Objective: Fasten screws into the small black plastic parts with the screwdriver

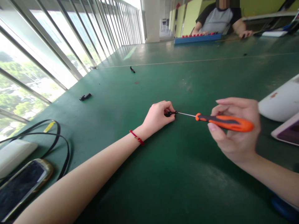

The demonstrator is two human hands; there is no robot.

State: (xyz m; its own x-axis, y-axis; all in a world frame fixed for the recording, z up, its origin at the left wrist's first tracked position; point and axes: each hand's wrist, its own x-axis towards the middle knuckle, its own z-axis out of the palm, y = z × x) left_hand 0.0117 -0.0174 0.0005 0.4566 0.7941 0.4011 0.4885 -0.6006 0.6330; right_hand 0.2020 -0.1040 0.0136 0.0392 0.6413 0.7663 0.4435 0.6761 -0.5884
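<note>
My left hand [161, 114] is closed in a pinch around a small black part [168, 114] just above or on the green tabletop; most of the part is hidden by the fingers. A screwdriver [224, 122] with an orange and dark grey handle lies across my right hand [240, 137], the thumb and fingers loosely around the handle. Its thin metal shaft points left, and the tip meets the end of the black part. Farther left on the table lie two more small black pieces, one nearer [85, 96] and one farther back [132, 69].
A phone [23, 183], a white box-like object [17, 155] and a black cable [67, 149] occupy the left front. At right stand a white rounded object [282, 99] and a pale-edged device [288, 130]. Across the table, a person [218, 20] sits behind a blue tray [198, 39] holding red things. Railings [77, 40] border the left.
</note>
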